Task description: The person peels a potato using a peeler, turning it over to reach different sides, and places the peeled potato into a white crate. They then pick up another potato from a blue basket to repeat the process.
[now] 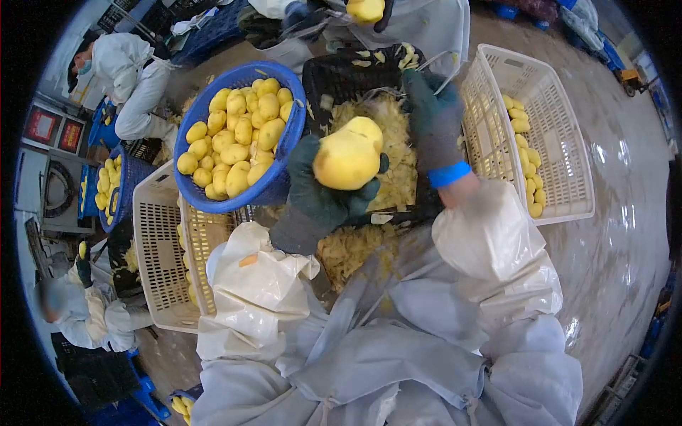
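My left hand (330,188), in a dark green glove, is closed around a large peeled yellow potato (348,157) and holds it up over a black crate (332,79). Potato peelings (396,186) are heaped in that crate. To the right of the potato and apart from it, my right hand (430,106), gloved the same way with a blue band at the wrist, has its fingers closed on a thin, pale peeler (449,79). The glove hides most of this tool.
A blue basket (186,190) full of peeled potatoes stands left of the crate. White crates flank me: one at right (577,160) with potatoes inside, others at left (155,234). Another worker (426,32) stands opposite; two more are at left. The floor (618,284) looks wet.
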Demonstrator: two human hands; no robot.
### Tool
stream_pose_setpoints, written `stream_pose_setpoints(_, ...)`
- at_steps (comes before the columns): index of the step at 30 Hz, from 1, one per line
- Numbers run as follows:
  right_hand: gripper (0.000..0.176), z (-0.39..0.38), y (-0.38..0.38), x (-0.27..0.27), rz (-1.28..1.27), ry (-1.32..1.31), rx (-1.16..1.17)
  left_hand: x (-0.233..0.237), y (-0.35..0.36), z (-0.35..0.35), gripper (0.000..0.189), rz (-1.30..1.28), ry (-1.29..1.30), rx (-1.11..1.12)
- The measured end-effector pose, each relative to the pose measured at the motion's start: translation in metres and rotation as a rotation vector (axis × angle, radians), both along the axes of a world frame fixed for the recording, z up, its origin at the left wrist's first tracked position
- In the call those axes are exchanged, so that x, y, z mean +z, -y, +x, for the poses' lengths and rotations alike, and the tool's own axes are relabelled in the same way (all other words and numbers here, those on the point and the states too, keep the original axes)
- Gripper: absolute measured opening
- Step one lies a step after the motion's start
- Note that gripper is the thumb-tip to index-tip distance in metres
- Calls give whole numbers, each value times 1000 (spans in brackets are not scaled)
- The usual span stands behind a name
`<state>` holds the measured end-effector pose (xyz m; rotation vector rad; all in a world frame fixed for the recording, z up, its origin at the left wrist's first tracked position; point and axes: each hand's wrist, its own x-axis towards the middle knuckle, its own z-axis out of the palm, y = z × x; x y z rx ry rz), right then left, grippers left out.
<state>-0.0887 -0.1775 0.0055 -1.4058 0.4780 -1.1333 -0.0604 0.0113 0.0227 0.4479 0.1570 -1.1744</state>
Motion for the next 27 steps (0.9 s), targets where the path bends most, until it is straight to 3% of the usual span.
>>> stream_pose_setpoints(2, 20, -3, 5, 22, 56, 105, 18, 2, -6, 8, 82, -129, -54, -97)
stream_pose_setpoints(4, 24, -23, -8, 43, 407, -88, 273, 3, -9, 8, 82, -179, -32, -105)
stream_pose_setpoints(6, 26, -21, -20, 38, 485, -102, 353, 1, -7, 10, 84, -36, -119, -25)
stream_pose_setpoints(8, 24, -20, -24, 30, 321, -224, 272, -2, -7, 14, 86, -134, -128, -111)
stream_pose_setpoints(9, 23, 1, -13, 10, -35, 52, 45, -4, -4, 16, 84, -164, -148, -121)
stream_pose_setpoints(10, 23, -3, -9, 15, -39, 58, 46, -3, -2, 14, 84, -168, -142, -121)
stream_pose_setpoints(12, 22, -16, 0, 36, 516, -37, 249, -2, -2, 13, 81, -118, 70, -105)
stream_pose_setpoints(13, 20, -25, -7, 47, 295, -160, 316, -3, -2, 12, 81, -120, 67, -101)
stream_pose_setpoints(16, 22, -26, -20, 42, 324, -267, 434, -8, -4, 6, 69, -11, 280, -108)
stream_pose_setpoints(18, 23, -16, -16, 30, 330, -234, 338, -9, -2, 7, 64, 8, 264, -127)
stream_pose_setpoints(20, 22, -9, -20, 33, 158, -71, 169, -13, 2, 11, 63, 163, 384, -91)
stream_pose_setpoints(22, 21, -12, -8, 31, 229, -157, 206, -9, 1, 10, 68, 165, 411, -98)
stream_pose_setpoints(24, 20, 0, 22, 9, 183, 116, 114, 0, -4, 4, 73, -45, 293, -172)
stream_pose_setpoints(25, 21, -2, 33, 18, 154, 40, 82, 3, -4, 3, 80, -180, 340, -215)
stream_pose_setpoints(27, 21, -8, 23, 17, 118, 8, 139, 10, -2, 1, 81, -61, 319, -125)
